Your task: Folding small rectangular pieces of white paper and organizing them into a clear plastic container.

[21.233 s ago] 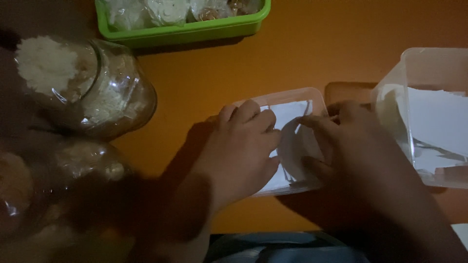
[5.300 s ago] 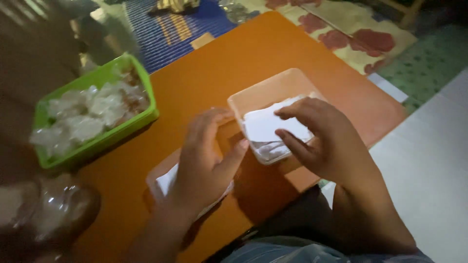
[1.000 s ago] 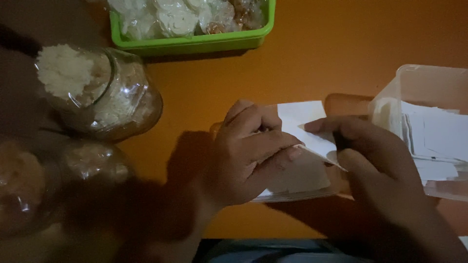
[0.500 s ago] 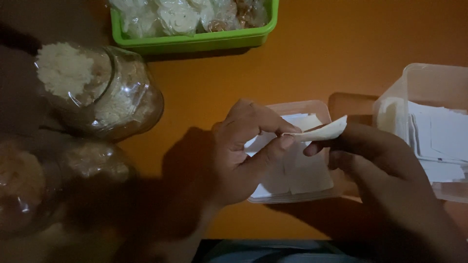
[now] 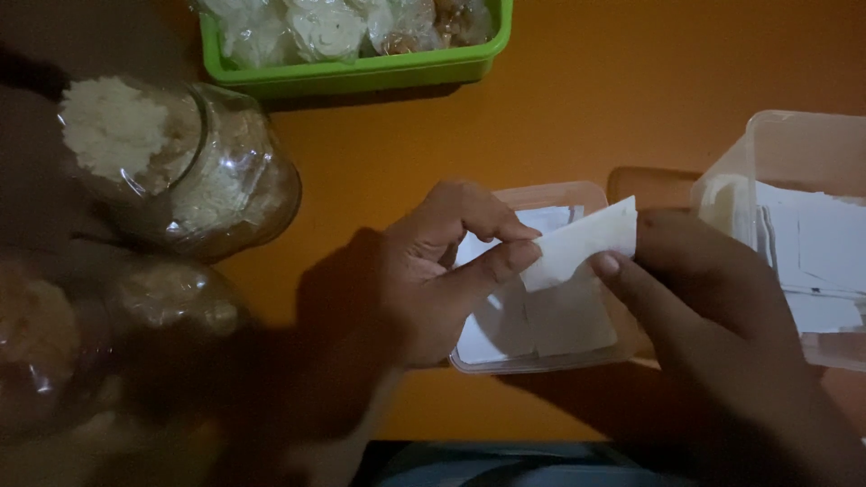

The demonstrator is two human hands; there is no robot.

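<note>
My left hand (image 5: 442, 271) pinches the left end of a white paper slip (image 5: 582, 242) between thumb and fingers. My right hand (image 5: 695, 289) holds the slip's right end with its fingertips. The slip hangs just above a shallow clear plastic tray (image 5: 541, 361) lying on the orange table, with more white paper slips (image 5: 532, 325) flat inside it. A deeper clear plastic box (image 5: 785, 153) stands to the right and holds a stack of white papers (image 5: 816, 261).
A green tray (image 5: 361, 77) of clear-wrapped pale snacks sits at the top. Two clear bags of pale crumbly food (image 5: 171, 162) and darker pieces (image 5: 108, 325) lie at the left. The table's near edge runs along the bottom.
Over the last second both hands lifted one paper slip off the shallow tray and now hold it up between them.
</note>
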